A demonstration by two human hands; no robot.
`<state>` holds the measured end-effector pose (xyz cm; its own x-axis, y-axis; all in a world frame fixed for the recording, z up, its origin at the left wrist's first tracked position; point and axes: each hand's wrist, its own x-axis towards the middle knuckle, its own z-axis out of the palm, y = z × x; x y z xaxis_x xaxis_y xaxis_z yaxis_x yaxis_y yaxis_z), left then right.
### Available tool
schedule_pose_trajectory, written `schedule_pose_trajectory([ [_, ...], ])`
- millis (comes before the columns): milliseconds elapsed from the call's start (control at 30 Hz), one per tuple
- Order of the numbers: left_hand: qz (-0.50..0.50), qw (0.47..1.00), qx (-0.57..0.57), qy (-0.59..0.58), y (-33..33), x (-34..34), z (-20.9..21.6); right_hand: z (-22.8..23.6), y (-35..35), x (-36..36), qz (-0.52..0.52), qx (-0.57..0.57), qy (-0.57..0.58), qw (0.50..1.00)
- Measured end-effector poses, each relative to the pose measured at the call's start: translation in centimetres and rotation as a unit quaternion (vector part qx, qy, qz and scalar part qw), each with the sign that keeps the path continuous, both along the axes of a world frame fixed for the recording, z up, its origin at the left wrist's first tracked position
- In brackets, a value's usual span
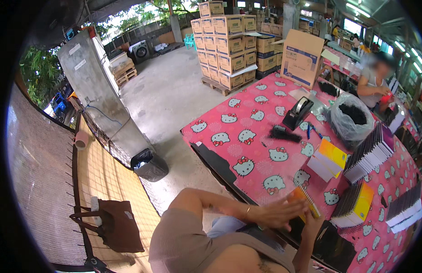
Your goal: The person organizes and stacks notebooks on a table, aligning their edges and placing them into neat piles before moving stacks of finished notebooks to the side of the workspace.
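A small spiral notebook point(306, 199) with an orange and yellow cover is held up at the table's near edge. My right hand point(313, 226) grips its lower end, with the fingers partly hidden. My left hand point(280, 214), with a bracelet at the wrist, lies against the notebook's near side with its fingers stretched out. Just beyond stands a stack of yellow-covered notebooks point(328, 159). To the right, a row of spiral notebooks point(355, 205) has a yellow cover on its end.
On the pink cartoon-print tablecloth point(247, 136) are a tape dispenser point(298, 113), black binding coils point(283, 133), blue-handled pliers point(314, 131) and a plastic bag of black coils point(352, 116). More notebook rows point(372, 150) stand right. Cartons point(227, 45) are stacked behind; a person point(374, 82) works across.
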<state>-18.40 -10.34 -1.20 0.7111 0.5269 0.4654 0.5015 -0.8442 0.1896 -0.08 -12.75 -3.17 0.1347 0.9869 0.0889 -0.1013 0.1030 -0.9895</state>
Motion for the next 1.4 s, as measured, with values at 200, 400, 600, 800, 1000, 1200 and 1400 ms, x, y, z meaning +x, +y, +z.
schedule_pose_trajectory([
  [200,-0.024,0.995,-0.036,0.085,4.5,-0.6,1.0,-2.8,1.0,0.3,0.086,0.023,-0.062,0.994],
  [400,0.016,0.999,0.051,0.007,2.6,0.0,-2.4,-3.5,0.5,-0.4,0.068,0.009,-0.021,0.997],
  [600,0.037,0.999,0.015,-0.007,0.1,-0.1,-4.0,-3.7,1.4,0.4,0.097,0.028,-0.102,0.99],
  [800,0.013,0.997,-0.046,0.068,3.2,-0.6,-1.3,-4.6,2.8,0.7,0.111,0.066,-0.131,0.983],
  [1000,0.068,0.997,0.026,0.037,3.3,-0.4,-0.7,-5.3,2.7,0.8,0.145,-0.002,-0.144,0.979],
  [1200,0.092,0.992,-0.026,0.088,1.3,-0.4,-3.0,-3.4,2.9,-0.3,0.151,-0.001,-0.076,0.986],
  [1400,0.014,0.997,-0.012,0.074,0.3,-0.4,-2.8,-4.1,2.8,0.3,0.148,0.012,-0.069,0.987],
])
